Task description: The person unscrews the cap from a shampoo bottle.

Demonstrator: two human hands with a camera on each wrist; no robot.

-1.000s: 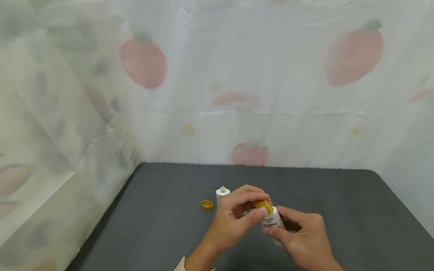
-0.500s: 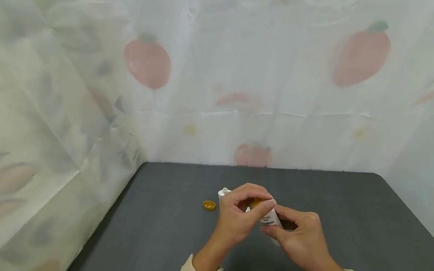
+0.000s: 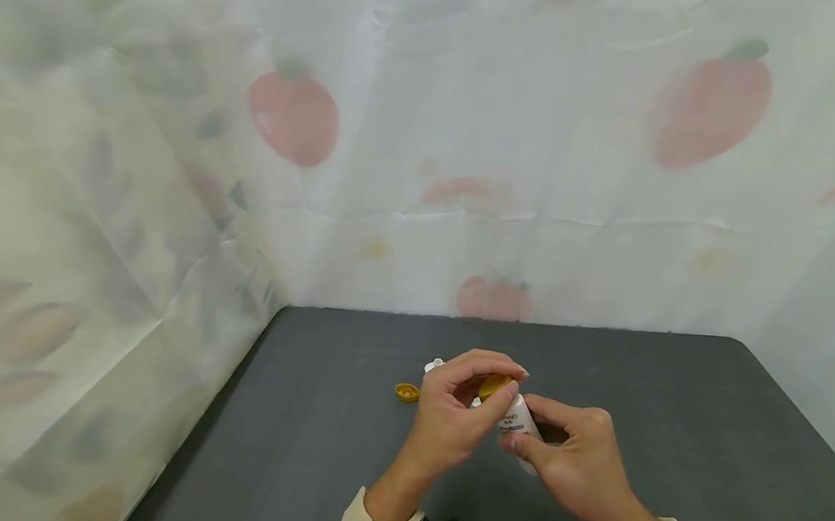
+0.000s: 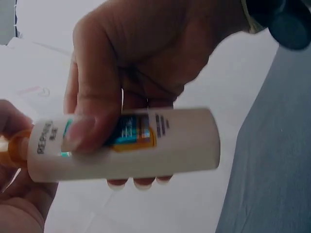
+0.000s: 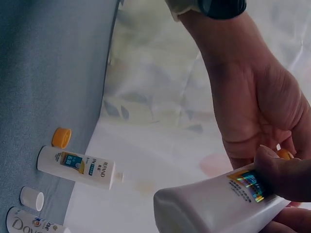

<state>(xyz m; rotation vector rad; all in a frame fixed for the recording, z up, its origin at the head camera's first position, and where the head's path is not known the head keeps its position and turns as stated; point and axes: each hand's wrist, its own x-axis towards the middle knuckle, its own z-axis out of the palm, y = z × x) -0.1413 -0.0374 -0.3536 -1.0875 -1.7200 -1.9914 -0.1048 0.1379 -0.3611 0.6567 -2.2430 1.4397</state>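
Observation:
My right hand (image 3: 577, 457) grips a white squeeze bottle (image 3: 516, 419) with a teal and orange label, thumb across its front. The bottle leans, its top toward my left hand (image 3: 454, 416). Between the left thumb and fingers, right at the bottle's top, is a yellow-orange cap (image 3: 493, 385). In the left wrist view the orange cap (image 4: 18, 148) shows at the neck end of the bottle (image 4: 131, 145), partly covered by fingers. The right wrist view shows the bottle's wide base (image 5: 194, 208) nearest the camera, with the neck hidden by the hands.
A matching white bottle (image 5: 80, 166) stands with its nozzle bare, a loose orange cap (image 5: 61, 137) beside it. A white cap (image 5: 32, 198) and a Dove bottle (image 5: 31, 222) are nearby. The dark table (image 3: 291, 424) meets fruit-patterned curtains (image 3: 356, 177) behind and left.
My left fingers have shifted around the orange cap, now seen slightly left of and above its earlier spot. My right hand keeps its grip. The view has turned slightly left.

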